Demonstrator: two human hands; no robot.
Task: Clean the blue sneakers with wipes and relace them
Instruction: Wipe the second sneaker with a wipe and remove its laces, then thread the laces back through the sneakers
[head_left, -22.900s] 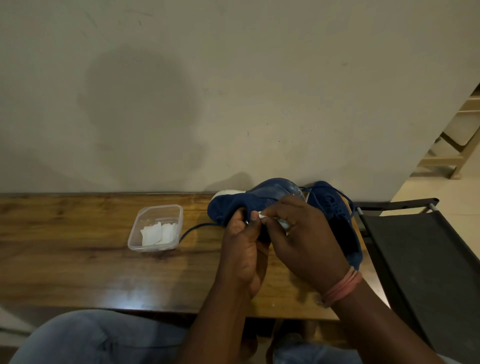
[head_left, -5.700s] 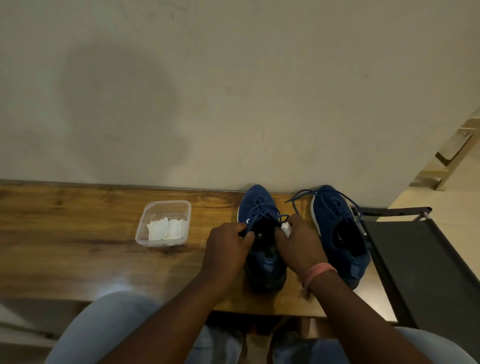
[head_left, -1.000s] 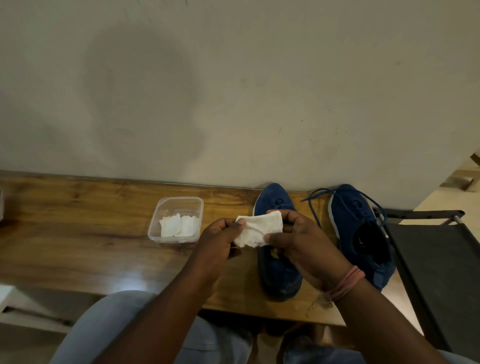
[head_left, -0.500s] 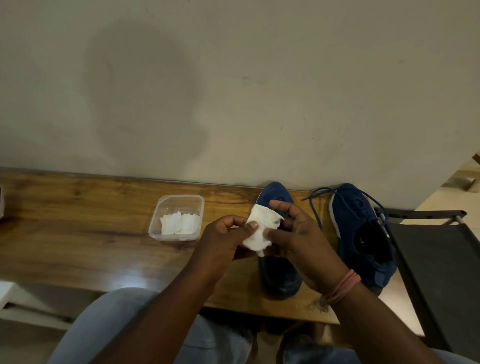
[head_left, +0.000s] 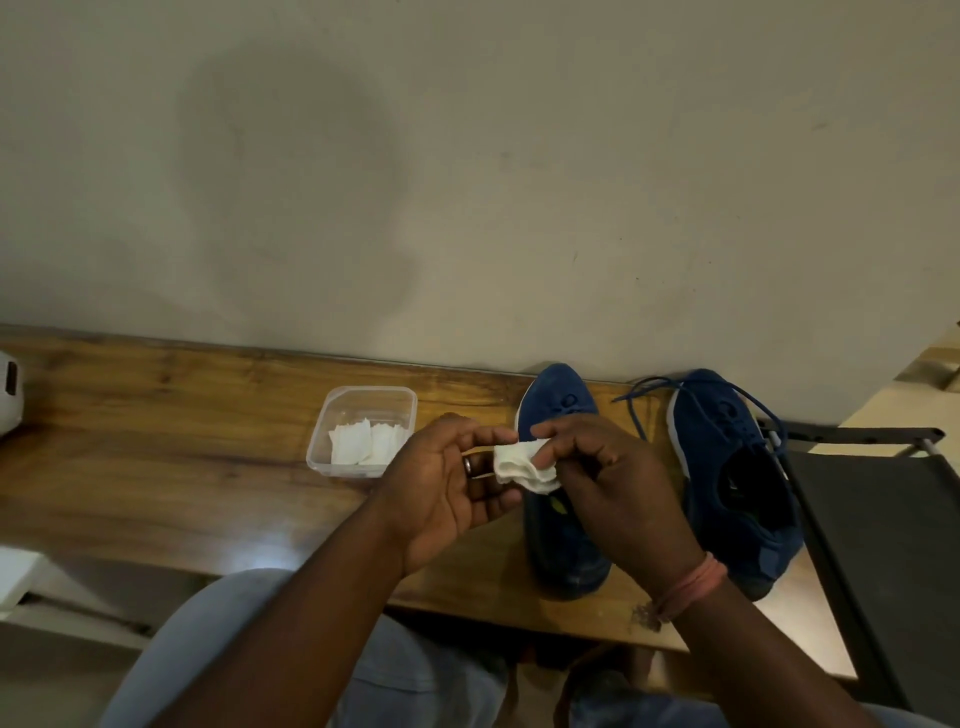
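Both hands raised over near sneaker (head_left: 563, 530): right hand (head_left: 618, 488) pinches crumpled wipe (head_left: 522, 464); left hand (head_left: 447, 483) fingertips curl onto its edge. Wooden bench (head_left: 156, 457) against plain wall (head_left: 467, 182); second sneaker (head_left: 727, 467) beside.

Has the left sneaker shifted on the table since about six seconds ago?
Cannot tell for certain: the camera moved, but the left sneaker still stands upright between the plastic container and the right sneaker, toe to the wall.

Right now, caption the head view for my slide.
Both hands, left hand and right hand, fold a white wipe above two blue sneakers on a wooden table.
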